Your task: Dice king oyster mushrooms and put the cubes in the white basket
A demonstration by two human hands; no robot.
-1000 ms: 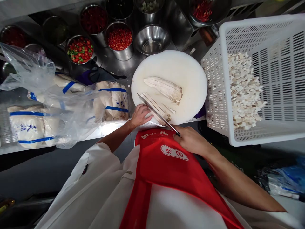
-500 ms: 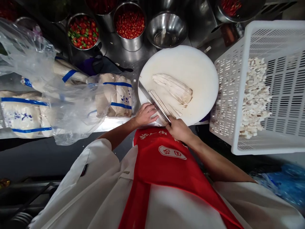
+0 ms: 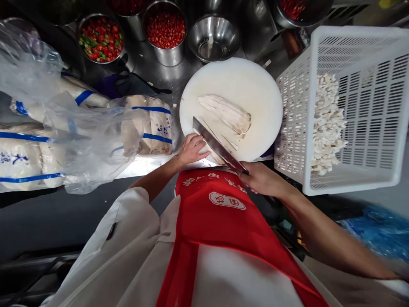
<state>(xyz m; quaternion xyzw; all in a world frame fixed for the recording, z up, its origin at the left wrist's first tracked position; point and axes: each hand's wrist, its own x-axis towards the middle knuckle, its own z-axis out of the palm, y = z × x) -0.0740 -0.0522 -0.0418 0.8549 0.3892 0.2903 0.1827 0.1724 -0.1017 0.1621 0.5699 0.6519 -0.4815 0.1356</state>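
Observation:
A knife [image 3: 217, 145] slants over the near part of the round white cutting board [image 3: 262, 94], its handle in my right hand [image 3: 263, 178]. On the board's near left edge rests my left hand [image 3: 191, 149], fingers bent and thumb pointing right, beside the blade. Whether its fingertips press on a mushroom piece is hard to see. Thin pale mushroom slices [image 3: 228, 142] lie along the blade's far side. Farther back on the board is a larger mushroom piece [image 3: 225, 113], untouched by either hand.
At the right stands a white basket [image 3: 292, 128] with chopped mushroom pieces [image 3: 327, 123]. Bagged mushrooms [image 3: 155, 123] lie left of the board. Behind are a steel bowl [image 3: 214, 38], a pot of red chillies [image 3: 166, 30] and a pot of mixed peppers [image 3: 101, 40].
My right hand and the knife have moved right and toward me, away from my left hand. More of the blade now shows. The whole view has shifted slightly.

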